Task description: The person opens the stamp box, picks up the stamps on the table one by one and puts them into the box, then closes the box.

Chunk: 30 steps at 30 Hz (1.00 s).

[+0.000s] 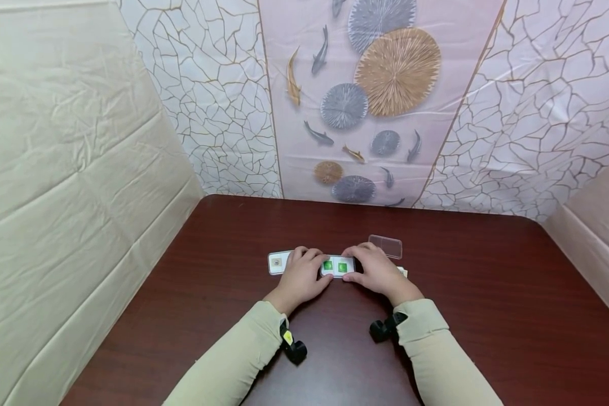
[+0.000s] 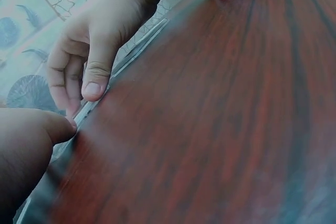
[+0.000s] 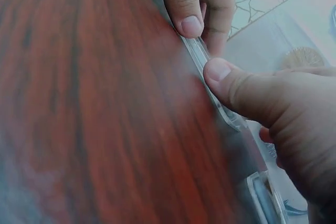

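Observation:
A flat, clear-edged plastic case [image 1: 337, 272] lies on the table, its white insert showing two green squares. My left hand [image 1: 300, 279] holds its left end, thumb at the near edge and fingers at the far edge. The right end is pinched the same way by my right hand [image 1: 378, 273]. In the right wrist view the thumbs press close together along the case's thin near edge [image 3: 198, 56]. Partly hidden by the left hand is a similar white case [image 1: 277, 263] with a small greyish square. Behind the right hand lies a clear plastic lid [image 1: 387, 246].
Just right of the right hand, a small pale item [image 1: 402, 272] peeks out, mostly hidden. The dark red-brown wooden table [image 1: 462, 282] reaches back to a patterned cloth wall [image 1: 223, 113]. A pale cloth [image 1: 81, 169] hangs along the left side.

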Each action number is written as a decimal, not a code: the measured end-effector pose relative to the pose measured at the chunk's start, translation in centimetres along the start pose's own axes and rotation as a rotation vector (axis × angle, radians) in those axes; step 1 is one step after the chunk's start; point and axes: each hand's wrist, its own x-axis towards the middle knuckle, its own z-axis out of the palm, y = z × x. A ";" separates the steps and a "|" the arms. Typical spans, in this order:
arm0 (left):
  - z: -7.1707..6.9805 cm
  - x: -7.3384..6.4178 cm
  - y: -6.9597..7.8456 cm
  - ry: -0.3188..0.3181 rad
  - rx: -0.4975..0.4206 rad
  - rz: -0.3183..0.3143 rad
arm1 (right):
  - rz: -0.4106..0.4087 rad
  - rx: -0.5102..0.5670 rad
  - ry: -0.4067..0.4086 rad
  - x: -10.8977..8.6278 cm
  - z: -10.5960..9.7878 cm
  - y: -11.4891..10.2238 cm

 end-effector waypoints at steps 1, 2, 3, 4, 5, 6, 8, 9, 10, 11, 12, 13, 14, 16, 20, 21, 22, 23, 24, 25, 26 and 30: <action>-0.1 0.0 0.0 0.002 0.001 0.002 | 0.004 -0.010 0.004 0.0 -0.1 -0.1; -0.1 0.0 0.0 0.004 0.002 0.005 | 0.004 -0.015 0.006 0.0 -0.1 -0.1; -0.1 0.0 0.0 0.005 0.000 0.008 | -0.001 -0.020 0.008 -0.1 -0.1 -0.1; -0.2 0.0 0.0 0.008 -0.004 0.010 | -0.010 -0.024 0.011 -0.1 -0.1 0.1; -0.2 0.0 0.0 0.015 -0.009 0.012 | -0.023 -0.018 0.019 -0.1 -0.1 0.2; -0.2 -0.1 0.0 0.017 -0.011 0.011 | -0.035 -0.011 0.037 -0.2 -0.1 0.6; -0.1 -0.1 -0.1 0.028 -0.015 0.010 | -0.052 0.007 0.107 -0.4 -0.4 1.5; 0.0 -0.1 -0.1 0.036 -0.016 0.013 | -0.053 0.011 0.157 -0.6 -0.7 2.1; 0.1 -0.1 0.0 0.043 -0.014 0.015 | -0.049 0.016 0.215 -0.8 -1.0 2.8; 0.2 0.0 0.1 0.048 -0.009 0.019 | -0.031 0.019 0.273 -1.1 -1.4 3.5; 0.3 0.0 0.2 0.050 -0.005 0.023 | -0.001 0.023 0.326 -1.5 -1.8 4.2; 0.4 0.1 0.5 0.057 -0.007 0.032 | 0.032 0.024 0.368 -1.8 -2.1 4.9; 0.6 0.2 0.8 0.058 -0.008 0.040 | 0.067 0.017 0.394 -2.1 -2.4 5.5; 0.9 0.4 1.6 0.051 -0.004 0.060 | 0.143 0.014 0.391 -2.6 -2.7 6.6; 1.5 1.0 3.4 0.007 0.015 0.070 | 0.227 0.003 0.254 -2.5 -2.5 7.9; 1.6 1.2 3.8 -0.006 0.022 0.068 | 0.236 0.004 0.219 -2.3 -2.4 8.1; 1.7 1.3 4.2 -0.020 0.031 0.065 | 0.245 0.006 0.191 -2.1 -2.3 8.2; 1.7 1.4 4.6 -0.034 0.038 0.060 | 0.255 0.015 0.170 -1.9 -2.2 8.3; 1.8 1.5 4.9 -0.044 0.045 0.056 | 0.269 0.023 0.154 -1.8 -2.1 8.3; 1.8 1.6 5.2 -0.051 0.052 0.054 | 0.280 0.027 0.142 -1.7 -2.0 8.4; 1.9 1.7 5.4 -0.058 0.057 0.052 | 0.296 0.034 0.133 -1.6 -2.0 8.4; 2.2 2.0 6.2 -0.065 0.075 0.048 | 0.324 0.053 0.106 -1.5 -1.9 8.7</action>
